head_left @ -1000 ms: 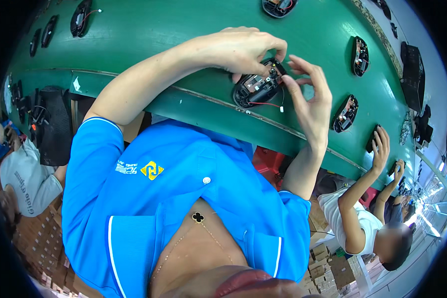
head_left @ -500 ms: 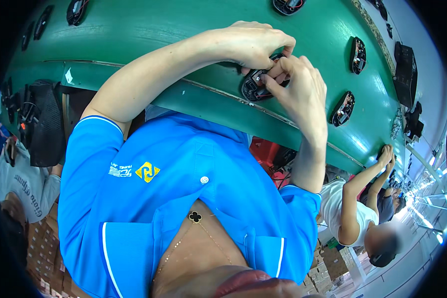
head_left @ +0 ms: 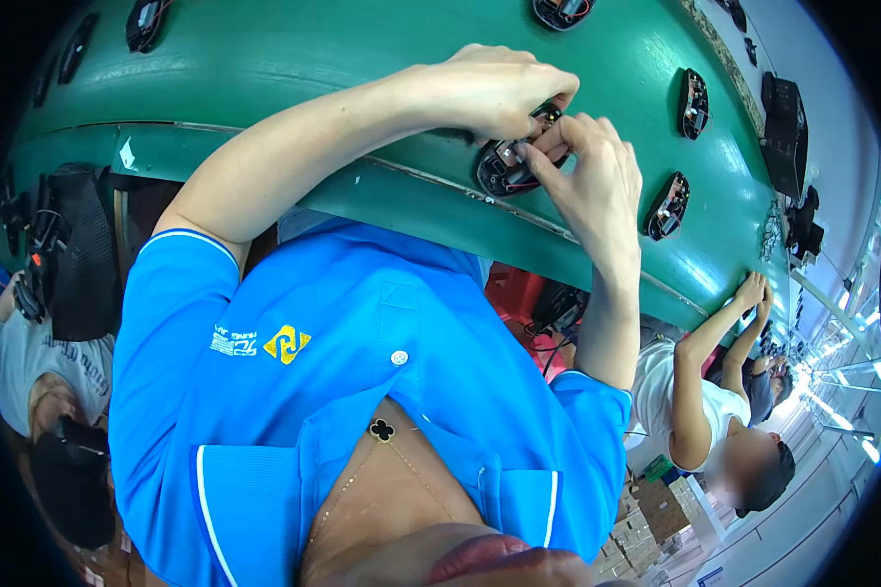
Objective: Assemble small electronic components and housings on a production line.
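Observation:
An opened black oval device shell, with a circuit board, small parts and a red wire inside, lies near the front edge of the green table. My left hand bends over its far side, fingers curled down and gripping it; some fingertips are hidden. From the right, my right hand reaches into the shell, thumb and fingers pinched together over the board. Whatever sits in that pinch is too small or too covered to make out.
Similar open shells lie on the green table: two to the right, one at the far edge and more at the far left. A black box stands beyond. Co-workers sit on both sides, a white-shirted person on the right.
My hands stay on the same shell with only slight finger movement. The surroundings have shifted a little in view, and the person at left has changed posture.

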Demonstrator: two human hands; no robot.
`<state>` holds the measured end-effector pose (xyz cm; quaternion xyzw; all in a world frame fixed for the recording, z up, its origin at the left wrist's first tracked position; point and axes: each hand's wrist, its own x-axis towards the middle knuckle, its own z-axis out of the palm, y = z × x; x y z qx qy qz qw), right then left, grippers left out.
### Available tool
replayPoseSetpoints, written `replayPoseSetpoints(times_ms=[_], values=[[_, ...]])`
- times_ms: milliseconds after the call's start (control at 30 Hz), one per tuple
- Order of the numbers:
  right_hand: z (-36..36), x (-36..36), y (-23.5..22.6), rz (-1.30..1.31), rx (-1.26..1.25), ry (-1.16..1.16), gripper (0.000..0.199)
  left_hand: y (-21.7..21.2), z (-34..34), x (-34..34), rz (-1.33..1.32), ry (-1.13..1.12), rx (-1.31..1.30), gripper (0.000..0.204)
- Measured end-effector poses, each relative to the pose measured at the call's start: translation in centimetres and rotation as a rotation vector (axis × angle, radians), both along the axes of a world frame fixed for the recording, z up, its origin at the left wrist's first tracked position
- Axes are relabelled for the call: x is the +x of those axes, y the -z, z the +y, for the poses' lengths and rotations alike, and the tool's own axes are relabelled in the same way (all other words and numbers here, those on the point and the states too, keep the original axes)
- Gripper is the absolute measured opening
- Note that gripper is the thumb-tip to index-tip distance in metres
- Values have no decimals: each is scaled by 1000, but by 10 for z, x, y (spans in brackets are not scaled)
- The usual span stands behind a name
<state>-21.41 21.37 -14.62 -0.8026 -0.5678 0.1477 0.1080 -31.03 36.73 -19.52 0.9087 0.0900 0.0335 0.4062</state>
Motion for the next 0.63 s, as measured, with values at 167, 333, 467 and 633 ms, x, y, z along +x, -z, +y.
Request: replayPoseSetpoints(times_ms=[167, 333, 467, 633], values=[[1, 6, -7, 287, 39, 17, 21, -11, 1, 3, 147, 24, -78, 24], [-46, 12, 8, 501, 225, 191, 66, 9, 3, -2, -42, 20, 8, 26], [-58, -9, 30, 894, 435, 425, 43, -12, 6, -6, 175, -14, -154, 27], [-47, -15, 48, 853, 634, 338, 42, -15, 10, -10, 288, -48, -187, 28]])
